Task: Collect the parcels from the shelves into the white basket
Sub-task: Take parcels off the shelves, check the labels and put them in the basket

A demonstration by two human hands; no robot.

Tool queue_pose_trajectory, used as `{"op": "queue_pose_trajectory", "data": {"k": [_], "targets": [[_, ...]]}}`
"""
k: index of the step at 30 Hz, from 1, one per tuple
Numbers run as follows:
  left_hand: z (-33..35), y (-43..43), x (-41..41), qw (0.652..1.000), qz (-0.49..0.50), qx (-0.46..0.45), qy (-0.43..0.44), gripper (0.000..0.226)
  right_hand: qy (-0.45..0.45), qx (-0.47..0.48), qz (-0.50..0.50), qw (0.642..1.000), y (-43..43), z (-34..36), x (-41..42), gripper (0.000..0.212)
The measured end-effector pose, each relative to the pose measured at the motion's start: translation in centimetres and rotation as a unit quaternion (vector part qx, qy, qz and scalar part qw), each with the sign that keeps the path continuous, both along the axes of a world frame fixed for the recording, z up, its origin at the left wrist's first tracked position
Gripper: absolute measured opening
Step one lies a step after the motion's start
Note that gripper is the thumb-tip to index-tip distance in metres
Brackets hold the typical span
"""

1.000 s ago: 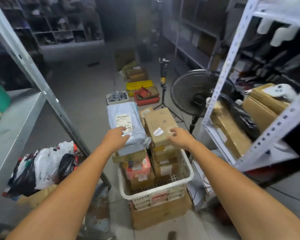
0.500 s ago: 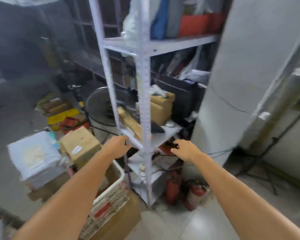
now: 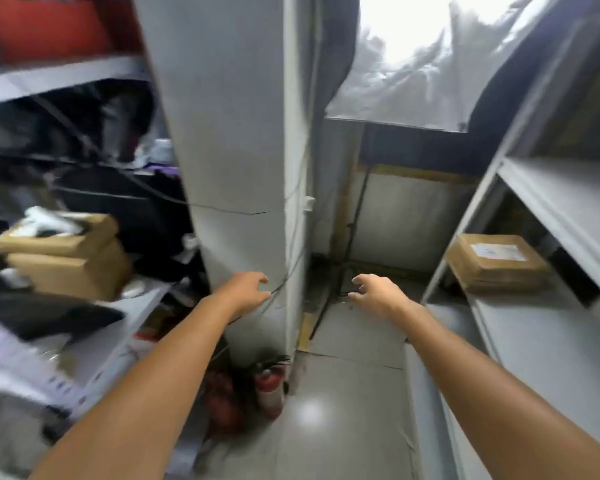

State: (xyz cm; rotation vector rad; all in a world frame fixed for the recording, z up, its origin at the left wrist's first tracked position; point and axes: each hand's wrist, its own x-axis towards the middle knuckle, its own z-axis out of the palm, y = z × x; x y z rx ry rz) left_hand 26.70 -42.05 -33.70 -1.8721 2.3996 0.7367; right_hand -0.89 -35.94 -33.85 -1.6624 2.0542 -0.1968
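Off to the right of the right hand [image 3: 374,294] and a little beyond it, a flat brown parcel [image 3: 496,263] lies on the lower shelf [image 3: 551,341], label [image 3: 497,251] upward. Its long side seems to run roughly across the line of reach, though the wide lens makes that hard to swear to. That hand is plainly the nearer one. It hangs out in front with fingers loosely curled and spread, gripping nothing. The left hand [image 3: 248,292] is the same, slack and empty, held in front of the grey pillar [image 3: 236,150], with a thin dark cable [image 3: 284,284] just past its fingertips; whether they touch it I cannot tell. Between the right hand and the parcel slants the upright post [image 3: 465,230] of the rack, and the next shelf board [image 3: 561,199] sits low over the parcel. To my eye the reach will have to go in sideways round the post and slide the parcel out flat. Well out to the left of the left hand, two stacked brown boxes [image 3: 66,261] sit blurred on the other rack. Below and between the forearms a fire extinguisher [image 3: 269,386] stands on the floor [image 3: 343,410] at the pillar's foot. The white basket is nowhere in sight from here.
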Motion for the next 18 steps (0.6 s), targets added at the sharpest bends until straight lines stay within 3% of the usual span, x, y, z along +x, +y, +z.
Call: {"op": "queue_pose_trajectory", "data": {"k": [7,18], "targets": [[-1.3,-10.6,-14.8,0.988,-0.150,0.012,0.028,0.045,-0.020,0.006,-0.179,0.984,-1.8,-0.7,-11.2,0.050],[-4.7,-19.2,-39.3,0.960,-0.276,0.014,0.038,0.043,-0.074,-0.050,-0.368,0.926,-4.3,-5.5,-29.1,0.043]]}}
